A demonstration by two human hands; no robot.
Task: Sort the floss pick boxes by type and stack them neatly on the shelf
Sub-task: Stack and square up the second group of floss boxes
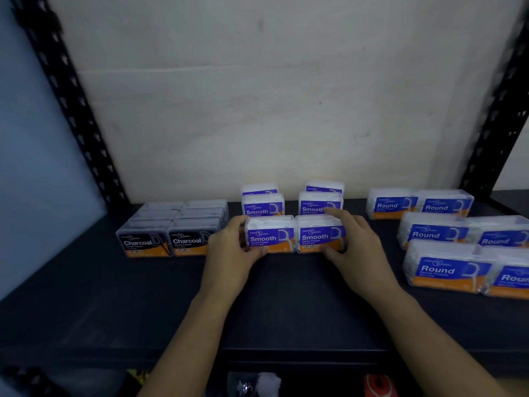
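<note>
Both hands' fingers [237, 224] clamp the front Smooth boxes [270, 234] (white picks inside) on the shelf [286, 296].

Stockroom: black slotted metal shelf [286, 310], boxed floss stock [446, 270].

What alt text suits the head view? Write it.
Two hands, left hand and right hand, bracket the front pair of Smooth boxes on a dark shelf. Charcoal boxes sit left, Round boxes right, more Smooth behind.
</note>
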